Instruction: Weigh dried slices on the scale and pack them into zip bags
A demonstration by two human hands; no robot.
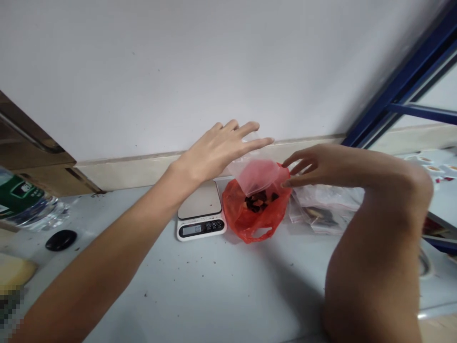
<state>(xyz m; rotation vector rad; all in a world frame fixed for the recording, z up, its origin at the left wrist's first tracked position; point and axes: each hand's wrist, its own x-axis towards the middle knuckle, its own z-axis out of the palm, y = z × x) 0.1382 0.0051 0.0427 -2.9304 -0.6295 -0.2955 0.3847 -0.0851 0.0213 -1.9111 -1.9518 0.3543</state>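
A red plastic bag [266, 231] stands with its mouth open on the table, dark and brown pieces [257, 202] inside it. Over its far rim hangs a clear plastic bag [233, 166]. My left hand [217, 152] is above the clear bag, which shows between its thumb and fingers; the exact grip is partly hidden. At the far right rim of the red bag, the fingers and thumb of my right hand [309, 164] close on the plastic. Left of the bag sits a white kitchen scale [202, 209], its display seeming to read zero.
Clear zip bags [321, 209] with contents lie under my right forearm. A water bottle [28, 200] and a black oval object [61, 240] are at left. Behind is a wall [171, 71]; a blue metal frame [403, 85] rises at right. Dark crumbs dot the table [200, 295].
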